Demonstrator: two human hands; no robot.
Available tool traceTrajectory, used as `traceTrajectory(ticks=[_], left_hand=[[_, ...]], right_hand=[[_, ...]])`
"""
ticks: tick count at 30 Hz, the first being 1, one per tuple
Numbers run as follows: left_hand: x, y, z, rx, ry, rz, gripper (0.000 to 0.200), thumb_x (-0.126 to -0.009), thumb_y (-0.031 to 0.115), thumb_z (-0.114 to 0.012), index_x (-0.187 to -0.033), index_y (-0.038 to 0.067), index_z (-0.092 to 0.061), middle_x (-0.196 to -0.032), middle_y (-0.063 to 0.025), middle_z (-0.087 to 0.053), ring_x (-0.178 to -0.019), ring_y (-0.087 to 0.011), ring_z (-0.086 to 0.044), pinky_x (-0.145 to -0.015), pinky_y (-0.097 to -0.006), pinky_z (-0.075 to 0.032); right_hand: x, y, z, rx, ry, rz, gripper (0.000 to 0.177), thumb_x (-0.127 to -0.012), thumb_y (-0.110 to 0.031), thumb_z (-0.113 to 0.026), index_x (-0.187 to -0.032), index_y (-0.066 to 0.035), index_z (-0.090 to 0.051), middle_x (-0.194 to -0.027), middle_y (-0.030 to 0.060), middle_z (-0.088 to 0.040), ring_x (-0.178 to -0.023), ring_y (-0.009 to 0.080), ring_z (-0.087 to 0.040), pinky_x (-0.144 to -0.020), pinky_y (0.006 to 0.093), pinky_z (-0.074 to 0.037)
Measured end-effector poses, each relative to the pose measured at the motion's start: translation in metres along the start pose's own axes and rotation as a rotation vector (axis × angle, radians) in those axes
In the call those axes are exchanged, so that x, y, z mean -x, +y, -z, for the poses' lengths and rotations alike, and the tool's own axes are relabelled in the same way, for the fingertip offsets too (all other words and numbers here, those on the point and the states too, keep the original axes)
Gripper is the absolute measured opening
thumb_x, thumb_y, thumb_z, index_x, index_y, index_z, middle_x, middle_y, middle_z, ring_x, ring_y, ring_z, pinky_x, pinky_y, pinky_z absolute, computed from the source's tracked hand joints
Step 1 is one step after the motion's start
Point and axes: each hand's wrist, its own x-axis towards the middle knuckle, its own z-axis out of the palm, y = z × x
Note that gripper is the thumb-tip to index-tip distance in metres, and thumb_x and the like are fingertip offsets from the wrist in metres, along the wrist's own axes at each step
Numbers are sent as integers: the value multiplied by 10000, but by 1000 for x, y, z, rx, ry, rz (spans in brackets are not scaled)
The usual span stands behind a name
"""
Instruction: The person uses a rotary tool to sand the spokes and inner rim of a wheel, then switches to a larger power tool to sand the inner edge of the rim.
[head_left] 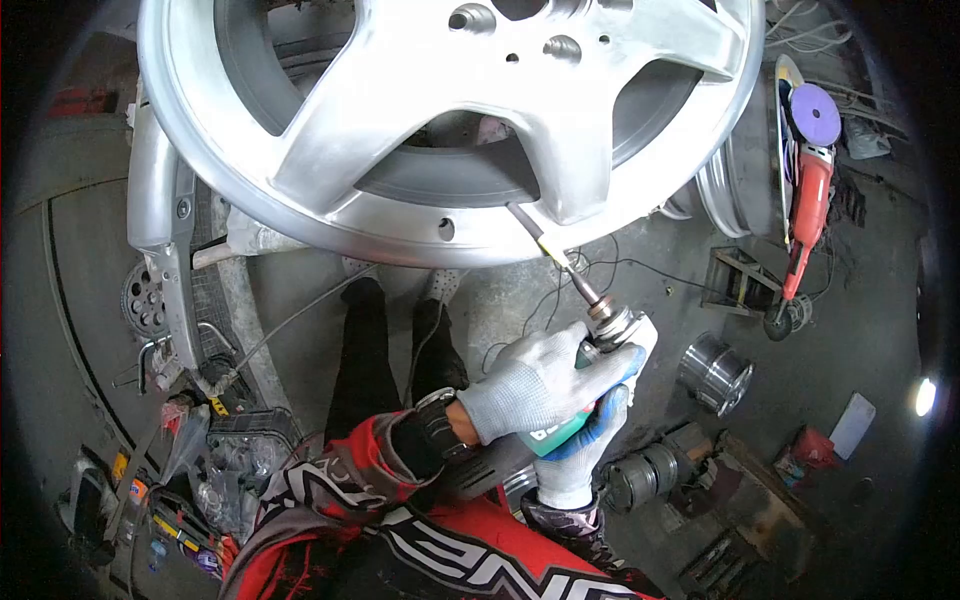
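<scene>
A large silver alloy wheel [560, 130] with wide spokes fills the upper middle of the view. My left hand [525, 385], in a pale knitted glove with a watch at the wrist, is closed over the front part of a die grinder [560, 437] with a green body. From below, my right hand [585, 455], gloved in white and blue, wraps round the same grinder. The long shank points up and left. Its narrow tip [525, 225] meets the wheel near the lower edge of a spoke opening. Part of the grinder's body is hidden behind my hands.
A red power tool [808, 205] with a purple disc [815, 115] hangs at the right. Metal wheel barrels [715, 372] and a small stand [740, 275] are on the floor. Cables [640, 262] trail below the wheel. At left stands a silver metal frame [155, 190], with clutter [250, 450] below.
</scene>
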Motion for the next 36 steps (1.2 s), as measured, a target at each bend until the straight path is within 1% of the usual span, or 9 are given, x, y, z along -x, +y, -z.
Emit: traceTrajectory(ticks=[4,6,11,13,19,25,29,31,36], left_hand=[[-3,-13,-3,-209,32,-161,460,-1018,364,-653,-1313,14,-615,-946,-183,-749,-897,-318,-761,-804,-416,-590],[-6,2,2,-1,-49,57,463,-1022,386,-644,-1301,18,-620,-927,-170,-757,-874,-324,-767,-783,-414,-594],[-9,4,-4,-14,-69,102,465,-1025,399,-635,-1315,36,-623,-902,-168,-757,-861,-329,-768,-736,-431,-600],[-1,-9,-8,-572,63,-407,476,-1025,422,-625,-1296,30,-627,-861,-173,-754,-858,-335,-766,-724,-445,-600],[-13,3,-15,-114,7,103,491,-1021,513,-584,-1216,68,-650,-887,-234,-699,-809,-396,-736,-708,-481,-588],[-8,-3,-20,-365,101,-219,601,-999,570,-584,-1100,-21,-634,-819,-227,-706,-783,-435,-727,-718,-500,-581],[-8,4,-19,-222,63,-50,533,-1009,565,-567,-1167,63,-653,-894,-247,-678,-799,-428,-723,-702,-505,-575],[-11,-4,-21,-451,56,-290,491,-1011,560,-563,-1182,111,-666,-926,-254,-660,-804,-426,-719,-692,-509,-572],[-11,-1,-23,-394,68,-176,535,-1000,573,-572,-1135,64,-666,-901,-244,-681,-800,-426,-724,-689,-512,-575]], right_hand=[[-1,1,-2,49,-16,51,632,-1059,-498,-506,-1563,-135,-385,-1465,76,-518,-1354,227,-507,-1156,416,-403],[-1,-1,-3,40,-7,66,653,-1063,-500,-496,-1591,-141,-353,-1485,72,-505,-1372,225,-493,-1165,420,-393],[-4,0,17,-6,-49,56,675,-1072,-500,-474,-1622,-149,-303,-1523,70,-476,-1394,228,-472,-1176,422,-380],[-5,1,17,-9,-67,76,660,-1083,-479,-457,-1630,-149,-292,-1537,69,-465,-1400,228,-467,-1179,418,-377],[-10,0,20,37,-47,113,627,-1106,-459,-398,-1647,-171,-268,-1568,64,-431,-1415,225,-448,-1186,416,-366],[-13,0,19,13,18,102,655,-1073,-502,-463,-1586,-117,-335,-1488,73,-489,-1360,217,-497,-1147,405,-412],[-12,-1,20,157,82,123,684,-1060,-536,-470,-1590,-129,-326,-1480,69,-490,-1364,217,-488,-1148,407,-409],[-17,0,25,-62,-14,105,622,-1106,-480,-361,-1637,-165,-284,-1565,63,-433,-1409,232,-452,-1179,429,-373],[-20,-1,25,-4,-85,123,616,-1107,-478,-360,-1625,-149,-303,-1523,74,-473,-1367,230,-488,-1149,421,-407]])
